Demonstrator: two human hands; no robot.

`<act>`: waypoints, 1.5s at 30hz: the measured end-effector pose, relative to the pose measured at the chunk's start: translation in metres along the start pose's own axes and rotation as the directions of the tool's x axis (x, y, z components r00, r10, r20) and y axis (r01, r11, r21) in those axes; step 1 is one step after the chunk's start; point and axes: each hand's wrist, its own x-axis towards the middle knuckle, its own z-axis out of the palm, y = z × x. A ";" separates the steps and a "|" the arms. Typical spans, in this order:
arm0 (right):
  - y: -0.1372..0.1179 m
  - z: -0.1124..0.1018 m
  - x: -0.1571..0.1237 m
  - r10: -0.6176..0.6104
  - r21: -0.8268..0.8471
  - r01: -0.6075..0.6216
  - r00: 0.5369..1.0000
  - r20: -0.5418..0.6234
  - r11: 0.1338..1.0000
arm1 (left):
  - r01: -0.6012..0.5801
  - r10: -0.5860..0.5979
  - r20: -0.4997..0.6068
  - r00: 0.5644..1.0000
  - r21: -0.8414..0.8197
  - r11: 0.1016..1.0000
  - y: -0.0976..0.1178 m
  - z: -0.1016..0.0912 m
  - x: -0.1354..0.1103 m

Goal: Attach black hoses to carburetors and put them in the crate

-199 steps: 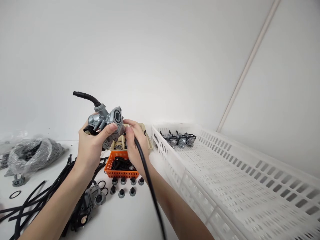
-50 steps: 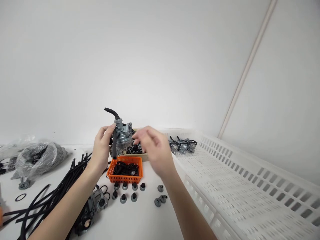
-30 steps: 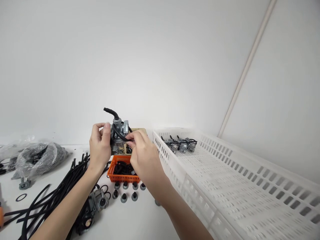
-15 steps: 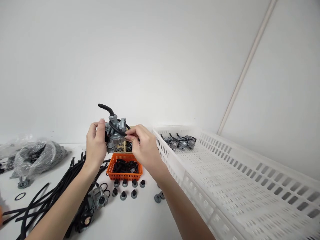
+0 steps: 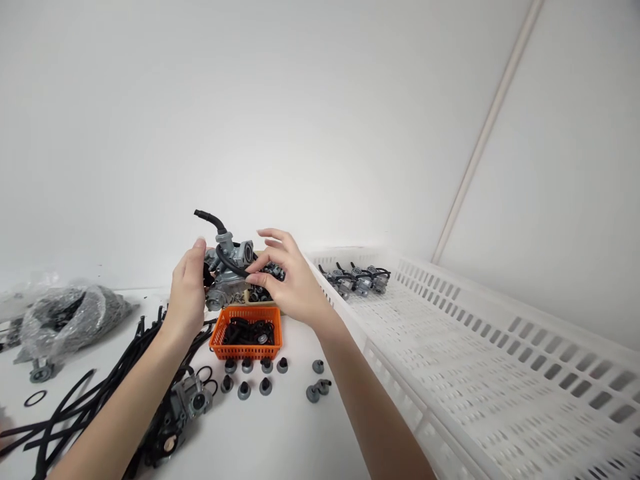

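My left hand [image 5: 189, 283] is closed around the left side of a grey metal carburetor [image 5: 227, 283], held up above the table. From its top a short black rubber boot [image 5: 210, 219] sticks out to the upper left. A black hose [image 5: 229, 262] curves across its front. My right hand [image 5: 287, 277] pinches the hose's free end between thumb and index finger, the other fingers lifted away. Just below sits an orange basket [image 5: 245, 352] of small black parts, with several grey caps with black tops [image 5: 244, 391] standing in front of it.
A long white plastic crate [image 5: 430, 400] fills the right side, with several carburetors [image 5: 357, 279] at its far end. On the left lie black hoses [image 5: 95, 407], more carburetors [image 5: 187, 403], a black ring [image 5: 35, 398] and a clear plastic bag [image 5: 75, 320]. A white wall stands behind.
My right hand's middle, ring and little fingers have lifted and spread, while thumb and index finger stay on the hose. The carburetor has turned slightly, its round opening now facing me more.
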 end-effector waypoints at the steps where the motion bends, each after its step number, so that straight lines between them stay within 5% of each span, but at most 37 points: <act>1: 0.003 -0.002 0.001 0.047 0.059 -0.049 0.998 0.039 0.997 | 0.015 -0.015 -0.001 1.000 -0.018 1.000 0.002 0.001 -0.001; 4: 0.008 -0.005 0.005 0.140 0.213 -0.166 0.981 0.133 0.963 | 0.092 -0.089 0.053 0.995 -0.044 0.995 0.009 0.002 -0.005; 9: 0.008 0.000 0.005 0.203 0.305 -0.224 0.974 0.098 0.926 | 0.250 -0.247 0.186 0.951 0.006 0.968 0.019 -0.003 -0.005; 16: 0.008 0.007 0.002 0.238 0.285 -0.250 0.968 0.079 0.925 | 0.226 -0.214 0.355 0.910 0.008 0.974 0.021 -0.009 -0.002; 29: 0.007 -0.003 0.003 0.233 0.287 -0.247 0.969 0.083 0.926 | 0.214 -0.183 0.341 0.922 -0.054 0.975 0.016 -0.004 -0.005; 36: -0.013 -0.019 0.002 0.300 0.573 -0.307 0.948 0.110 0.760 | 0.400 -0.305 0.294 0.906 -0.354 0.845 0.022 -0.001 -0.005; 40: -0.025 -0.018 -0.003 0.245 0.482 -0.271 0.962 0.118 0.833 | 0.398 -0.283 0.309 0.908 -0.421 0.815 0.026 0.000 -0.009; 45: -0.035 -0.006 -0.010 0.173 0.378 -0.180 0.983 0.054 0.908 | 0.284 -0.202 0.248 0.947 -0.358 0.889 0.017 -0.009 -0.005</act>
